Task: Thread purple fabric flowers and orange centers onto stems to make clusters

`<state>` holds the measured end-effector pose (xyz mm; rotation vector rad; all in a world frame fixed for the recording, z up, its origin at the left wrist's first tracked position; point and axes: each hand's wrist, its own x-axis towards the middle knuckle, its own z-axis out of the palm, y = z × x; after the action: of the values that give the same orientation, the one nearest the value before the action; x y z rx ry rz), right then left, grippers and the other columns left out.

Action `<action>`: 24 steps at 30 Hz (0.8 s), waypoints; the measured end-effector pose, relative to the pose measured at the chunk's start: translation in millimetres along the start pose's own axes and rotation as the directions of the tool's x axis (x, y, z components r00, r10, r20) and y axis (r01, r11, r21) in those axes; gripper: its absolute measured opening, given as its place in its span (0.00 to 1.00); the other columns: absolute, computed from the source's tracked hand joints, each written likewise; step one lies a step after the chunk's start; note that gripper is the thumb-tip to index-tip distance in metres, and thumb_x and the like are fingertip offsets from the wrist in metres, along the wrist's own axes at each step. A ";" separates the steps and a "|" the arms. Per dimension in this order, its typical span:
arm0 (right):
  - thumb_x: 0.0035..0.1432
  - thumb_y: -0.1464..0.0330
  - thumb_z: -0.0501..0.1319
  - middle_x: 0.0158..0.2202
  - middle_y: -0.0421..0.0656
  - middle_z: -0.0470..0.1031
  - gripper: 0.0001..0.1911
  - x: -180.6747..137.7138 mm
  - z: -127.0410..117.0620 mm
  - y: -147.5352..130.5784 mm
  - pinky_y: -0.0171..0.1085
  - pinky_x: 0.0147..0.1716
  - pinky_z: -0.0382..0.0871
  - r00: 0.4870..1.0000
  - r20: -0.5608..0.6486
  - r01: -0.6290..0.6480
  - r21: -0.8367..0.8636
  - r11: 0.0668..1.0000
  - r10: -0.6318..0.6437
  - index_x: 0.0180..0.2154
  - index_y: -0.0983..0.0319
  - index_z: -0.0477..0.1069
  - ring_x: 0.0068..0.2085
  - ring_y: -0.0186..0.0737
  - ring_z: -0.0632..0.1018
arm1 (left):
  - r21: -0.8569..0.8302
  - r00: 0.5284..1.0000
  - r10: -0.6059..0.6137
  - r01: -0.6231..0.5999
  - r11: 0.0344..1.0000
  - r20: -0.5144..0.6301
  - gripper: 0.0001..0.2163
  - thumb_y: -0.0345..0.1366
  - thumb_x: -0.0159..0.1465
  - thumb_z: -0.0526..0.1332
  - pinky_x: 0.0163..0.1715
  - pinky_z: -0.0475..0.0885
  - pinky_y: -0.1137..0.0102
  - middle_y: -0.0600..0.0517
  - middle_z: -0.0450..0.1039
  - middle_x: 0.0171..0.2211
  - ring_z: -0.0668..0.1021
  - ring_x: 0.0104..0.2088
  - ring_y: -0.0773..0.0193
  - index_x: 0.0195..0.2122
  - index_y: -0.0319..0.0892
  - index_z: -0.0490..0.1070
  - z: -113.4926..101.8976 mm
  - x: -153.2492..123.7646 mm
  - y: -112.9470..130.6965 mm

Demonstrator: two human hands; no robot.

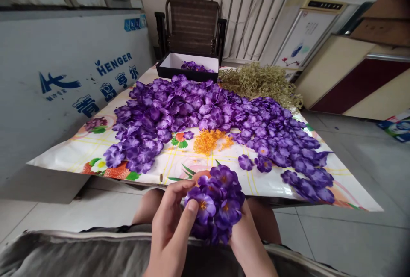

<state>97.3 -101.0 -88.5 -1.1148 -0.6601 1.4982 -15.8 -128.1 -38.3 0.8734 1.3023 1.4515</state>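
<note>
A bunch of purple artificial flowers (221,200) with yellow-orange centres is held over my lap, at the near edge of the table. My left hand (173,225) grips the bunch's left side, its thumb pressed against one bloom. Behind and under the bunch is my right hand (248,230), wrapped round it; most of its fingers are hidden by the petals. Just beyond my hands lies a small heap of orange stamens (208,141). Loose purple flower heads (192,101) spread in a wide arc across the tabletop.
A patterned plastic cloth (80,153) covers the table. At its far side stand a black box (184,73) with purple flowers inside and a pile of greenish dried-looking stems (262,82). A folding chair (194,27) is behind, a white freezer (64,119) on the left.
</note>
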 end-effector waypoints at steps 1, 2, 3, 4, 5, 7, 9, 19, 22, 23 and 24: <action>0.45 0.62 0.68 0.45 0.46 0.81 0.19 2.3 -1.7 2.5 0.46 0.48 0.72 1.000 -0.012 -0.008 0.009 1.000 0.008 0.42 0.57 0.78 0.48 0.53 0.78 | -0.010 1.000 -0.002 0.002 1.000 0.009 0.07 0.40 0.61 0.64 0.32 0.70 0.81 0.55 0.73 0.32 0.75 0.34 0.67 0.40 0.49 0.75 0.0 0.8 -0.2; 0.45 0.62 0.69 0.45 0.46 0.81 0.20 4.4 -3.2 4.9 0.47 0.48 0.72 0.999 -0.031 -0.017 0.021 1.000 0.017 0.42 0.58 0.78 0.49 0.53 0.78 | -0.022 1.000 -0.005 0.006 1.000 0.018 0.06 0.40 0.61 0.64 0.31 0.69 0.82 0.55 0.72 0.31 0.74 0.33 0.68 0.39 0.48 0.75 -0.2 1.5 -0.6; 0.44 0.62 0.69 0.45 0.46 0.81 0.20 6.5 -4.2 7.2 0.47 0.48 0.72 0.998 -0.053 -0.030 0.041 0.999 0.033 0.43 0.58 0.78 0.49 0.54 0.78 | -0.036 1.000 -0.009 0.010 0.999 0.023 0.05 0.40 0.61 0.64 0.31 0.69 0.82 0.56 0.72 0.31 0.73 0.32 0.69 0.37 0.48 0.75 -0.8 2.0 -1.3; 0.44 0.61 0.69 0.43 0.46 0.82 0.20 8.6 -4.7 9.5 0.47 0.46 0.73 0.996 -0.069 -0.048 0.067 0.997 0.053 0.42 0.58 0.78 0.47 0.54 0.79 | -0.053 1.000 -0.016 0.017 0.998 0.025 0.05 0.40 0.61 0.64 0.30 0.68 0.82 0.56 0.72 0.30 0.72 0.31 0.70 0.35 0.47 0.74 -1.5 2.4 -2.0; 0.44 0.60 0.68 0.40 0.46 0.83 0.19 10.5 -4.7 11.8 0.48 0.44 0.74 0.994 -0.077 -0.067 0.092 0.994 0.074 0.41 0.58 0.79 0.45 0.54 0.80 | -0.073 0.999 -0.026 0.027 0.997 0.019 0.05 0.40 0.61 0.64 0.29 0.67 0.82 0.56 0.71 0.29 0.71 0.30 0.70 0.33 0.46 0.74 -2.4 2.8 -2.9; 0.42 0.60 0.68 0.35 0.45 0.84 0.17 13.4 -3.9 16.6 0.47 0.40 0.76 0.991 -0.086 -0.088 0.135 0.987 0.100 0.37 0.58 0.79 0.40 0.54 0.82 | -0.121 0.998 -0.058 0.057 0.991 -0.010 0.06 0.40 0.60 0.65 0.27 0.65 0.82 0.56 0.69 0.27 0.69 0.29 0.70 0.30 0.44 0.73 -4.2 4.1 -4.2; 0.39 0.61 0.69 0.31 0.44 0.84 0.17 14.2 -2.8 21.1 0.47 0.37 0.77 0.990 -0.107 -0.077 0.174 0.982 0.097 0.35 0.57 0.79 0.37 0.53 0.83 | -0.170 0.994 -0.096 0.087 0.982 -0.046 0.07 0.39 0.59 0.67 0.27 0.65 0.81 0.56 0.69 0.26 0.68 0.29 0.69 0.28 0.43 0.73 -5.2 6.3 -4.7; 0.37 0.68 0.70 0.37 0.45 0.84 0.18 -2.2 7.7 -4.8 0.45 0.38 0.77 0.978 -0.158 -0.095 0.241 0.966 0.136 0.37 0.57 0.80 0.38 0.51 0.83 | -0.180 0.997 -0.071 0.072 0.981 0.013 0.10 0.39 0.60 0.66 0.28 0.63 0.79 0.56 0.67 0.25 0.65 0.28 0.68 0.25 0.42 0.72 -10.0 8.2 -2.3; 0.41 0.70 0.69 0.39 0.43 0.84 0.18 -8.6 13.1 -18.4 0.45 0.42 0.76 0.979 -0.084 -0.155 0.288 0.945 0.186 0.39 0.56 0.79 0.40 0.49 0.83 | -0.166 0.998 -0.057 0.063 0.984 0.041 0.11 0.39 0.62 0.64 0.29 0.63 0.78 0.56 0.66 0.25 0.64 0.28 0.68 0.24 0.42 0.71 -12.3 7.2 -4.7; 0.41 0.70 0.69 0.39 0.42 0.84 0.18 -9.5 13.6 -20.2 0.45 0.42 0.76 0.978 -0.079 -0.163 0.296 0.941 0.194 0.39 0.56 0.79 0.40 0.49 0.83 | -0.168 0.997 -0.065 0.069 0.983 0.030 0.11 0.39 0.61 0.64 0.29 0.63 0.78 0.55 0.66 0.24 0.64 0.28 0.68 0.24 0.41 0.72 -11.9 7.7 -5.8; 0.42 0.69 0.69 0.39 0.42 0.84 0.18 -9.6 13.3 -20.3 0.45 0.43 0.76 0.978 -0.074 -0.164 0.295 0.941 0.194 0.40 0.56 0.79 0.41 0.49 0.82 | -0.172 0.997 -0.078 0.080 0.982 0.016 0.11 0.39 0.61 0.65 0.29 0.63 0.78 0.56 0.66 0.24 0.64 0.28 0.68 0.24 0.41 0.71 -10.8 8.7 -6.7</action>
<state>93.6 -103.0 -62.7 -1.0376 -0.2619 1.6198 -27.2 -123.1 -47.5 0.7059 1.1712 1.4718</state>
